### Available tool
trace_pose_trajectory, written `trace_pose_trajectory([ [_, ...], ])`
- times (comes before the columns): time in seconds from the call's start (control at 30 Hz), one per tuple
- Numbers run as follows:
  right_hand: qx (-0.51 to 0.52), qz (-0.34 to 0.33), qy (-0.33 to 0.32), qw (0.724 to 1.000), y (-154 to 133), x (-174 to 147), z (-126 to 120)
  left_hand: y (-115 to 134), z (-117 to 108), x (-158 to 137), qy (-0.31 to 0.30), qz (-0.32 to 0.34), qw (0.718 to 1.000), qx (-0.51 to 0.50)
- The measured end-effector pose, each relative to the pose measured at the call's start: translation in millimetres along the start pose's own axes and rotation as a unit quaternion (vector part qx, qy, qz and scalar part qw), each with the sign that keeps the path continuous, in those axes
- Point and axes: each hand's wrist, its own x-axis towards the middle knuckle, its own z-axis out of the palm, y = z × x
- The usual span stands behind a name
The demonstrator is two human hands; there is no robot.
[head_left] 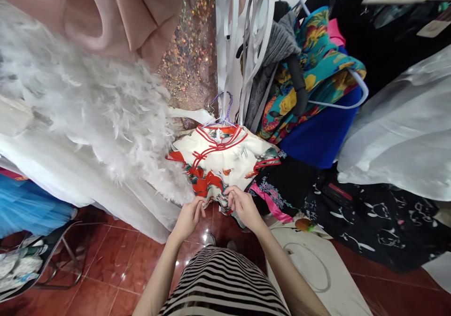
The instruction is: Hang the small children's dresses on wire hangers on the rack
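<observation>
A cream dress [225, 154] with red piping, red knot buttons and a red-and-green print hangs in front of me on a purple hanger [229, 107]. My left hand [191, 214] pinches the lower left part of the dress, its fingers closed on the cloth. On the other side my right hand [241, 204] grips the fabric at the lower right, thumb and fingers together. Between the two hands the printed cloth is bunched in folds. The lower end of the dress is largely hidden behind the folds and hands.
White feathered garments [130, 114] crowd the left, beside a sequined dress [192, 48]. To the right hang a teal floral garment [317, 67], a blue cloth [313, 137] and white cloth [401, 123]. A cream-coloured flat-topped object [310, 269] stands low at right on red tiles [105, 259].
</observation>
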Motion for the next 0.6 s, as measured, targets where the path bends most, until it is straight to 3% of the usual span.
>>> trace_pose_trajectory([
  [0.17, -0.024, -0.059, 0.050, 0.997, -4, 16, 1, -7, -2, 2, 0.054, 0.097, 0.994, 0.016],
  [0.43, -0.018, 0.039, 0.032, 0.999, -11, 22, -7, -11, -3, -14, 0.019, 0.004, 1.000, -0.013],
  [0.5, -0.017, 0.034, 0.032, 0.999, -11, 27, -9, -12, -5, -16, 0.005, 0.005, 1.000, -0.007],
  [0.6, -0.044, -0.025, 0.057, 0.997, -12, 41, -13, -16, -7, -19, -0.003, 0.024, 1.000, -0.011],
])
